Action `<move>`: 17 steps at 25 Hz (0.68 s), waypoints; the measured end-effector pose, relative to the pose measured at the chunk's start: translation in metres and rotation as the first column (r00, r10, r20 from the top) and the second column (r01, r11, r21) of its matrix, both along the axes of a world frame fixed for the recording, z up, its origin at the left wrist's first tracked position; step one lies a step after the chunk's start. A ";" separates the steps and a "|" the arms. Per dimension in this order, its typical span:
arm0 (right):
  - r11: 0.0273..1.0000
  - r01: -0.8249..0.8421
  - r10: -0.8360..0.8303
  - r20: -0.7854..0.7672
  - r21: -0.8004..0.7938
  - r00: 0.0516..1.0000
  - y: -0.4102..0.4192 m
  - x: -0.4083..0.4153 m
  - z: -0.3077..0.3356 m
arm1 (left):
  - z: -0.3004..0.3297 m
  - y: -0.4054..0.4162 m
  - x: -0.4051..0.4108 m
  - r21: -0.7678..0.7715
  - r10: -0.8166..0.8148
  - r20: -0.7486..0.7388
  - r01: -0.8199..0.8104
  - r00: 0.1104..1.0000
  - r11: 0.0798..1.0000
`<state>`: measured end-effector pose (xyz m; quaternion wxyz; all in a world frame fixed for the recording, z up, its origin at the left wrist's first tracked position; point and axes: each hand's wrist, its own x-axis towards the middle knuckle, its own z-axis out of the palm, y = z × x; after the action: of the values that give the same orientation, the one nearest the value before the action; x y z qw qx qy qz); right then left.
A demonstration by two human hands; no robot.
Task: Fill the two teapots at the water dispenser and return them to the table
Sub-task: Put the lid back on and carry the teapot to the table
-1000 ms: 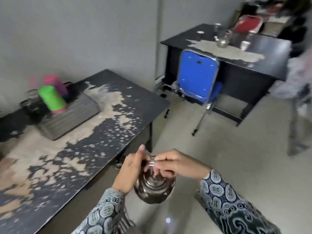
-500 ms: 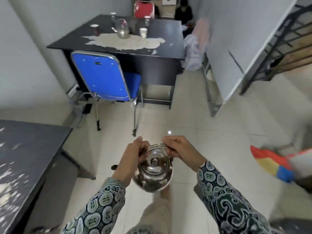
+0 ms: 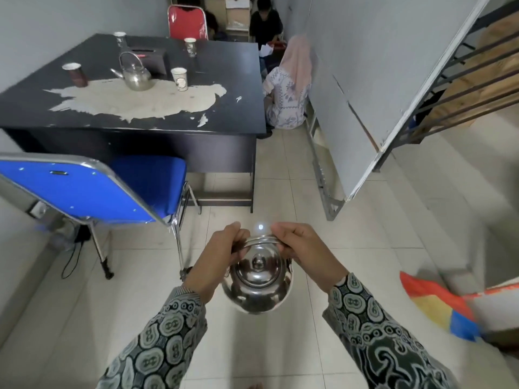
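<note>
A shiny steel teapot (image 3: 257,279) hangs in the air over the tiled floor (image 3: 323,209), lid on, carried by its thin wire handle (image 3: 261,239). The left hand (image 3: 216,262) grips the handle's left end, its fingers (image 3: 234,234) curled round the wire just above the pot's shoulder, the palm lying against the pot's left side. The right hand (image 3: 304,252) pinches the handle's right end, fingers and thumb closed on the wire above the pot's right shoulder. The pot body sits below and between the two hands, its lid knob facing up toward the camera (the spout is hidden, so its direction cannot be told). Both forearms wear patterned sleeves (image 3: 157,341).

A second teapot (image 3: 136,75), also steel, stands upright on the black table (image 3: 238,108) well ahead, its handle raised and its spout pointing left. It rests at the far edge of a large worn pale patch in the table's top. A paper cup (image 3: 179,78) stands just to its right, a dark cup (image 3: 75,74) to its left, and two more cups (image 3: 190,46) farther back beside a dark box (image 3: 148,60).

A blue folding chair (image 3: 84,189) stands at the near side of the table, to the left of the held pot. A red chair (image 3: 186,22) is at the far side. Beyond the table's right corner a person in a pale headscarf (image 3: 289,88) sits on the floor with their back turned, and another in dark clothes (image 3: 265,22) is farther back. A stair railing (image 3: 463,77) slants along the right, and a red, yellow and blue bag (image 3: 438,307) lies at the lower right.
</note>
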<state>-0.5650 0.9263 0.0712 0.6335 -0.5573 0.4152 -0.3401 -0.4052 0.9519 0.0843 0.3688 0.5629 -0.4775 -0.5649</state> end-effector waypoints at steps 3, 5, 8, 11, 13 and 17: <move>0.999 0.026 -0.024 0.072 -0.025 0.997 -0.071 -0.011 0.004 | 0.005 -0.073 -0.009 -0.064 -0.024 0.026 0.025 0.999 0.998; 0.998 0.012 -0.008 0.084 -0.058 0.996 -0.120 -0.019 0.006 | 0.004 -0.120 -0.016 -0.082 -0.021 0.026 0.023 0.999 0.996; 0.992 -0.040 0.048 0.061 -0.118 0.997 -0.192 -0.031 0.008 | 0.006 -0.186 -0.027 -0.093 0.008 0.024 -0.006 1.000 0.996; 0.980 -0.145 0.147 0.009 -0.138 0.989 -0.278 -0.046 0.010 | 0.007 -0.257 -0.043 -0.127 0.060 0.047 -0.053 0.997 0.990; 0.964 -0.230 0.228 -0.031 -0.132 0.973 -0.334 -0.054 0.015 | 0.008 -0.302 -0.054 -0.134 0.111 0.040 -0.105 0.993 0.985; 0.915 -0.385 0.370 -0.131 -0.123 0.920 -0.438 -0.056 0.025 | 0.008 -0.384 -0.066 -0.109 0.196 0.010 -0.194 0.980 0.975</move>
<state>-0.6213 0.4887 0.0959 0.6219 -0.6891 0.3063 -0.2110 -0.4709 0.5674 0.0919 0.4473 0.5923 -0.4535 -0.4935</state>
